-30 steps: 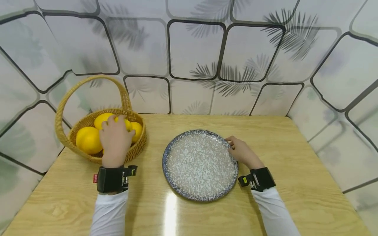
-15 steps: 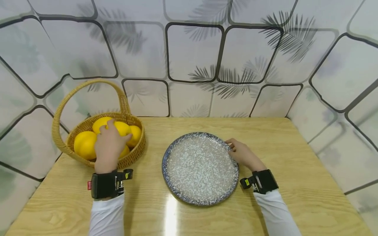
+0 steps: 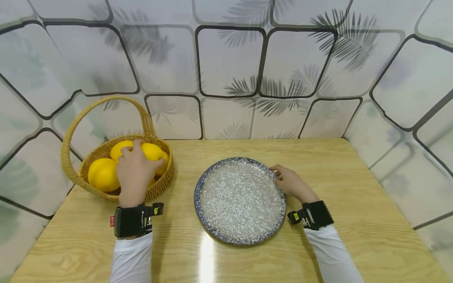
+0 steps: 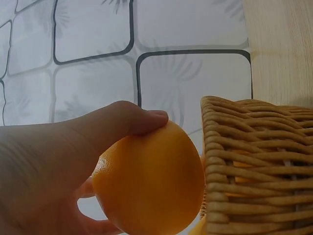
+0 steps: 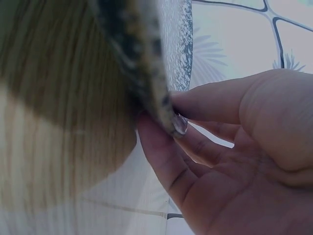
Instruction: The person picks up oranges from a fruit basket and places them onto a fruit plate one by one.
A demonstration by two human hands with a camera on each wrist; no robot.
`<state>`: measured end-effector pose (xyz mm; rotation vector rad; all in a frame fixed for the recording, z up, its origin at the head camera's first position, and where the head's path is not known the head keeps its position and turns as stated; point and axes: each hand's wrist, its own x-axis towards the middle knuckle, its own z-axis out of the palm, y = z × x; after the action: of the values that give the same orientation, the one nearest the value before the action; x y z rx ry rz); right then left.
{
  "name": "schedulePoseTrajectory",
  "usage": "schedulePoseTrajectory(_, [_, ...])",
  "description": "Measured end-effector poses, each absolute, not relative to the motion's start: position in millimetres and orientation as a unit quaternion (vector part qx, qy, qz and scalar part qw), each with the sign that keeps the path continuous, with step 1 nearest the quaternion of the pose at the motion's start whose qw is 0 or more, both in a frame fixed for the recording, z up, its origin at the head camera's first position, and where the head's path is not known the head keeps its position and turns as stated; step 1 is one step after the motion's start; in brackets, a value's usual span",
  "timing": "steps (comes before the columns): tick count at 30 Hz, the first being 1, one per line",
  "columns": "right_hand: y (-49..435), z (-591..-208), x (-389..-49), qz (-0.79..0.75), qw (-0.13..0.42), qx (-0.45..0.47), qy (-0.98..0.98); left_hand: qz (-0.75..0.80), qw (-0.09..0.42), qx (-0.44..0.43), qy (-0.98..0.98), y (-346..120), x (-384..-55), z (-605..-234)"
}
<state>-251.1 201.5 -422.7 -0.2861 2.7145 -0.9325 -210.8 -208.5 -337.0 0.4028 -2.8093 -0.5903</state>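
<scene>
In the head view my left hand (image 3: 133,175) is over the wicker basket (image 3: 161,188), at the left of the table. It holds an orange (image 4: 151,183): the left wrist view has the thumb on top of the fruit and fingers under it, beside the woven wall. Several other oranges (image 3: 104,175) lie in the basket, partly hidden by the hand. At the middle of the table is a round speckled plate (image 3: 240,204) with a blue-grey rim. My right hand (image 3: 293,185) pinches its right edge; the right wrist view shows the rim between thumb and fingers.
The basket's tall arched handle (image 3: 72,137) rises at the left and back of the oranges. A patterned wall covering (image 3: 230,59) stands behind the wooden table (image 3: 354,204) and on both sides.
My left hand has gone a little left, then back slightly right, and the orange at its fingers has shifted right with it in the last half second. The right hand keeps its place on the plate.
</scene>
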Motion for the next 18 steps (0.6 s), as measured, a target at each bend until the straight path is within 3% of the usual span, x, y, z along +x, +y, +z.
schedulePoseTrajectory(18, [199.8,-423.0,-251.3,-0.311,0.112,-0.11,0.937,-0.214,0.196,0.099,-0.952,-182.8,-209.9,-325.0])
